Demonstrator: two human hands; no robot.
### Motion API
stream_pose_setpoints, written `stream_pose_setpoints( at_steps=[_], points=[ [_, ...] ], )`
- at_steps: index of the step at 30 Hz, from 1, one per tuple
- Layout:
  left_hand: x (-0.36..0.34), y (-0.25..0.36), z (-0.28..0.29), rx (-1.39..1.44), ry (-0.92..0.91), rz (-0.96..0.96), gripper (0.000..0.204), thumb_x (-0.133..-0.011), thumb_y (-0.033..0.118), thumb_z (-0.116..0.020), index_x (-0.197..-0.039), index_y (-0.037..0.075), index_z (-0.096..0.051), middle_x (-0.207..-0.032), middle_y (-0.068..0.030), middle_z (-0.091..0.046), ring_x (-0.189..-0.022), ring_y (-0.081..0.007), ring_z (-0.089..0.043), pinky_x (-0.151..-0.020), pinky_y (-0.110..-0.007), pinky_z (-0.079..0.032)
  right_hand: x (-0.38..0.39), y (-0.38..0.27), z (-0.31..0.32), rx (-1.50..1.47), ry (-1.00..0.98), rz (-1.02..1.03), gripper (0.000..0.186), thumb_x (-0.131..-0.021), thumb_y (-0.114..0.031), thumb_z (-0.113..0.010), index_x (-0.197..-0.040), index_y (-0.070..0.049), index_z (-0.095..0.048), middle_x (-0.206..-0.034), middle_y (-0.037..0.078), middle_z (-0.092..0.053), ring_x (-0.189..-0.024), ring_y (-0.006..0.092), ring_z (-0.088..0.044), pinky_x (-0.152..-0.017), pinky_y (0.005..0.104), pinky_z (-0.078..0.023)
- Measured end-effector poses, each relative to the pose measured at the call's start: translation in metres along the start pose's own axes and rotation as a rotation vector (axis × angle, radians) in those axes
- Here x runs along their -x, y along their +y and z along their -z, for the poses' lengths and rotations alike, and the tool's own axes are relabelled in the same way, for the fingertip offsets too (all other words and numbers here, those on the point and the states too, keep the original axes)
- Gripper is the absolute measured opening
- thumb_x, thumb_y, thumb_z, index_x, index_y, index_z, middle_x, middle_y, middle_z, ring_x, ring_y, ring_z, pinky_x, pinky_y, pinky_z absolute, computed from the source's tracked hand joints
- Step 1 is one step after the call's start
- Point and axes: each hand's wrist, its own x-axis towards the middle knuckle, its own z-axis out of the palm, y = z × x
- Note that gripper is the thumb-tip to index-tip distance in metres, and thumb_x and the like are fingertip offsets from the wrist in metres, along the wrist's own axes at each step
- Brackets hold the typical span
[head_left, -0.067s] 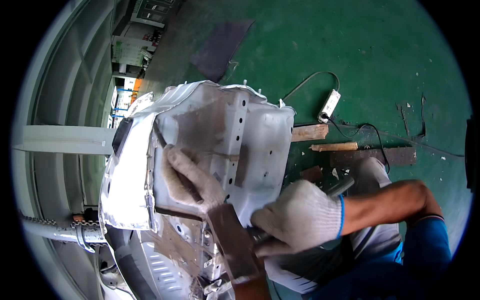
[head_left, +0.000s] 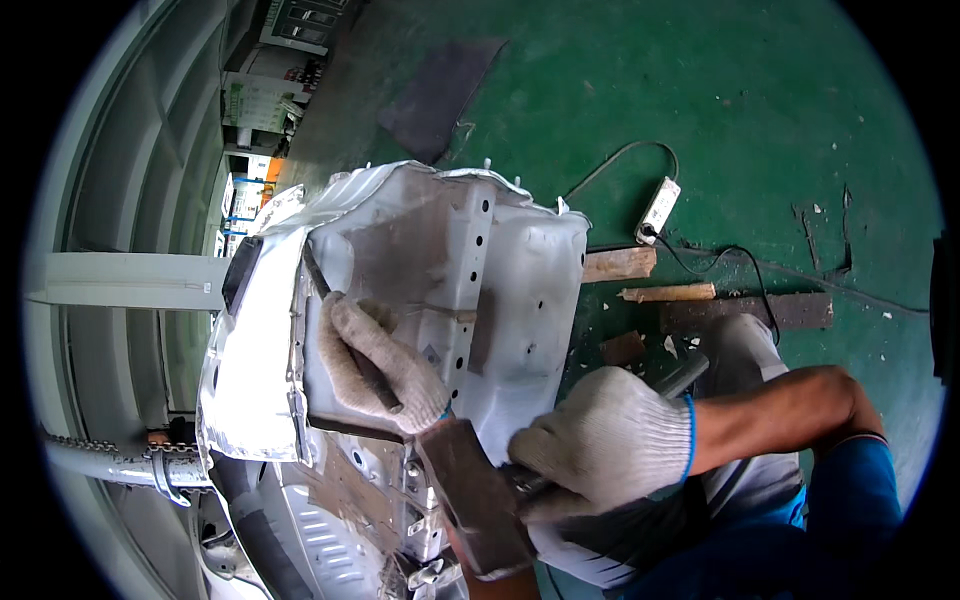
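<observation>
In a white cotton glove, my left hand grips a thin metal bar, its far end at the folded seam of a white car-body section. My right hand, also gloved, is closed on the handle of a hammer; the dark, heavy head is below my left hand, over my left forearm. The bright outer panel is left of the bar, and a rail with a row of holes runs right of my left hand.
A chain wraps a pale pipe at left. On the green floor lie a dark sheet, a power strip with cables, wood pieces, a dark plank and debris. My legs are at lower right.
The hammer and my right hand have shifted slightly rightward, the head also slightly downward. My left hand has moved a little down, still on the bar.
</observation>
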Motion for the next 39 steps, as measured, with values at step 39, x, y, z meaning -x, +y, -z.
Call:
stream_pose_setpoints(
  at_steps=[39],
  points=[
    [-0.018, -0.011, 0.006, -0.159, -0.001, -0.109, 0.036, -0.105, 0.03, -0.062, -0.112, -0.004, -0.067, -0.082, -0.0098, -0.068, -0.068, -0.0145, -0.063, -0.062, -0.029, -0.053, -0.024, 0.011, -0.014, -0.107, 0.189, 0.066, 0.043, -0.091, -0.046, -0.069, -0.104, -0.006, -0.064, -0.07, 0.014, -0.065, -0.061, 0.0357, -0.068, -0.057, 0.0473, -0.055]
  ],
)
